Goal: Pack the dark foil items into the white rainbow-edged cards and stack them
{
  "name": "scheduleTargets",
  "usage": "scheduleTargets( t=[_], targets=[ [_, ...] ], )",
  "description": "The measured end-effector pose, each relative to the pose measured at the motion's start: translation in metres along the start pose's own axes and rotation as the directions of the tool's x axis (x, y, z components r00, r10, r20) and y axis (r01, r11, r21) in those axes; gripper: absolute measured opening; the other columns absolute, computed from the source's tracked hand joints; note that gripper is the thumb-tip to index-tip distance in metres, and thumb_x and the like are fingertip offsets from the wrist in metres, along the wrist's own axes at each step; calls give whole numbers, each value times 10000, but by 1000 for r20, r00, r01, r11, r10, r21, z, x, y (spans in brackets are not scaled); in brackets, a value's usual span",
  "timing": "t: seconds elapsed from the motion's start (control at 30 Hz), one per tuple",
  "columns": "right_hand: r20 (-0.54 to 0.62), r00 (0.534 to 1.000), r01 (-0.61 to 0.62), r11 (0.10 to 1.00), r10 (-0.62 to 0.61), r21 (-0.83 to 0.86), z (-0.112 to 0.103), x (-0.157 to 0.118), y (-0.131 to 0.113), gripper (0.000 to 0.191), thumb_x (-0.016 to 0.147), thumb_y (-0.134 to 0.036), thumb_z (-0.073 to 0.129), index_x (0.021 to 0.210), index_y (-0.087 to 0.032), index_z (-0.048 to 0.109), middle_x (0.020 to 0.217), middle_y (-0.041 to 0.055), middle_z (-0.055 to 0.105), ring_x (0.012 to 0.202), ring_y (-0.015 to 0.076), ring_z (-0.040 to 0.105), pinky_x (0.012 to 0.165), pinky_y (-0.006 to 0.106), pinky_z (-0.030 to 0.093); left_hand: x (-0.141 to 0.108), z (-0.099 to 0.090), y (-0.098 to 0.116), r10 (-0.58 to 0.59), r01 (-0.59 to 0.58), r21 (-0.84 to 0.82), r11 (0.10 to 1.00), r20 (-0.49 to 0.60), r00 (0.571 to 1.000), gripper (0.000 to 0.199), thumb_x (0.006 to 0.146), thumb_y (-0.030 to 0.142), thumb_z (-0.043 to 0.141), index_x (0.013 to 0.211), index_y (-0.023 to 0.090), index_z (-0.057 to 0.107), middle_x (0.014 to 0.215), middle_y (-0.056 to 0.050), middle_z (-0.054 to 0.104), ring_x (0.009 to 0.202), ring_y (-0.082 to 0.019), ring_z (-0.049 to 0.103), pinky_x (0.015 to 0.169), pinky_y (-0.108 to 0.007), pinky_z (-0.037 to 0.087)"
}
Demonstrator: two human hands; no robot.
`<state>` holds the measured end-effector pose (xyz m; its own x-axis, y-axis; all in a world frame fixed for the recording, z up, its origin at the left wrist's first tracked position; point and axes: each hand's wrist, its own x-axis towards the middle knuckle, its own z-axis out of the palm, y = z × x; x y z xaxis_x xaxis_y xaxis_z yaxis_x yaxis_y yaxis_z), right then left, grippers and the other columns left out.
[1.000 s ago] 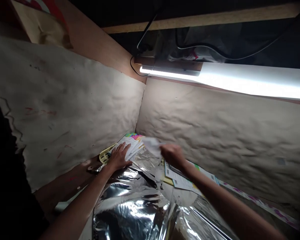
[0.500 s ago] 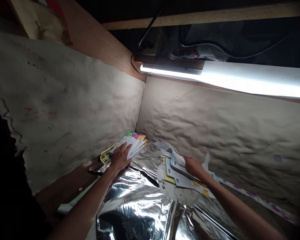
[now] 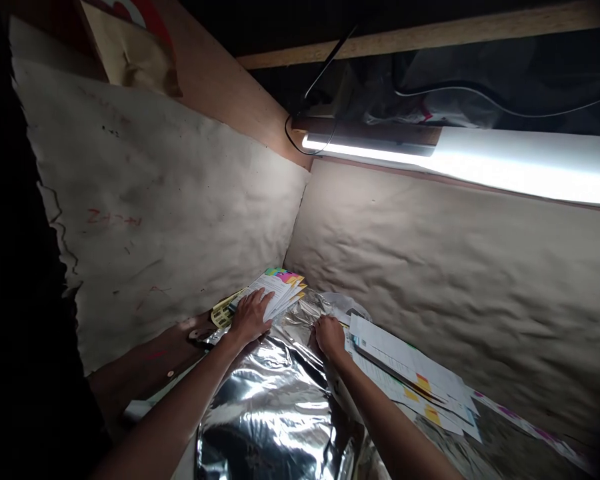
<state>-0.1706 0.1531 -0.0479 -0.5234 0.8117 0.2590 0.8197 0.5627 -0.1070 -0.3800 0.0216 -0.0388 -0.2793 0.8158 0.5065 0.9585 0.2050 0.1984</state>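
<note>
Fingers spread, my left hand [image 3: 251,319] lies flat on a fanned stack of printed papers [image 3: 279,291] with coloured edges, near the corner of the walls. My right hand [image 3: 329,335] is closed at the edge of the silver foil sheet [image 3: 275,407], its fingers curled onto the foil. Just right of that hand, a pile of white printed papers [image 3: 410,357] with orange marks slants down to the right.
Yellow printed sheets [image 3: 222,313] stick out left of the fanned stack. Scissors [image 3: 200,339] lie partly hidden beside my left forearm. Paper-covered walls [image 3: 180,220] meet behind, under a lit tube lamp [image 3: 370,148].
My right hand has left the right-hand papers and moved left onto the foil, closing there. Those papers now lie spread further right. My left hand stays on its stack. The view has shifted slightly.
</note>
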Motion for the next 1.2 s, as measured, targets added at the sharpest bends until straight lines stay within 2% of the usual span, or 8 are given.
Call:
scheduleTargets(
  t=[0.1, 0.27, 0.4, 0.53, 0.7, 0.87, 1.03, 1.2],
  targets=[
    [48, 996, -71, 996, 73, -53, -3, 1, -3, 268, 942, -359, 596, 1081, -134, 638, 1083, 74, 661, 960, 203, 649, 851, 398, 542, 0, 1, 0, -7, 6, -20, 1000, -8, 1000, 718, 748, 291, 709, 1419, 224, 461, 1480, -112, 440, 1328, -283, 419, 1110, -405, 310],
    [62, 993, -98, 993, 102, -66, -13, -1, -12, 298, 930, -350, 615, 1120, -120, 622, 1121, 100, 643, 984, 212, 641, 852, 398, 541, 2, 3, 0, -10, 10, -50, 999, 0, 1000, 713, 751, 283, 716, 1414, 204, 464, 1467, -112, 451, 1319, -274, 431, 1097, -372, 344],
    [40, 998, -47, 999, 47, -4, -33, -9, -17, 260, 936, -339, 598, 1070, -119, 634, 1102, 94, 647, 1009, 218, 625, 873, 403, 512, 3, 2, -1, -3, 3, -66, 998, 7, 1000, 726, 755, 307, 724, 1421, 200, 453, 1460, -109, 457, 1314, -271, 440, 1090, -353, 365],
    [39, 996, 70, 990, -75, 125, -49, -28, -35, 293, 976, -338, 480, 1055, -116, 655, 1131, 125, 654, 1076, 233, 583, 824, 296, 444, 4, -1, -3, 7, -6, -77, 997, 10, 1000, 699, 774, 304, 709, 1418, 213, 451, 1447, -99, 473, 1303, -260, 458, 1077, -340, 387],
    [262, 901, 256, 910, -347, 326, -46, -69, -76, 431, 768, -624, 662, 807, -196, 698, 725, 3, 676, 631, 136, 572, 559, 232, 358, 5, -4, -7, 15, -11, -88, 996, 43, 999, 716, 758, 323, 729, 1413, 229, 455, 1447, -97, 474, 1303, -272, 469, 1055, -358, 416],
    [311, 828, 311, 845, -466, 435, -37, -87, -103, 462, 606, -614, 786, 797, -206, 681, 788, 31, 664, 661, 164, 528, 548, 261, 290, 5, -4, -12, 14, -7, -92, 996, 79, 997, 768, 747, 351, 748, 1434, 250, 419, 1487, -84, 432, 1322, -268, 454, 1061, -353, 408],
    [314, 825, 256, 806, -469, 533, -30, -83, -98, 175, 764, -363, 688, 720, -195, 670, 646, -6, 612, 580, 129, 478, 536, 251, 282, 7, -7, -15, 12, -1, -100, 995, 110, 994, 799, 728, 388, 761, 1436, 252, 418, 1483, -76, 439, 1311, -268, 464, 1067, -358, 401],
    [203, 885, 214, 752, -420, 623, -54, -97, -71, 258, 862, -356, 541, 717, -174, 653, 638, 0, 603, 604, 137, 504, 580, 240, 354, 10, -15, -19, 31, -15, -134, 991, 120, 992, 779, 731, 382, 756, 1426, 232, 435, 1452, -76, 481, 1296, -255, 481, 1091, -335, 368]
  ],
)
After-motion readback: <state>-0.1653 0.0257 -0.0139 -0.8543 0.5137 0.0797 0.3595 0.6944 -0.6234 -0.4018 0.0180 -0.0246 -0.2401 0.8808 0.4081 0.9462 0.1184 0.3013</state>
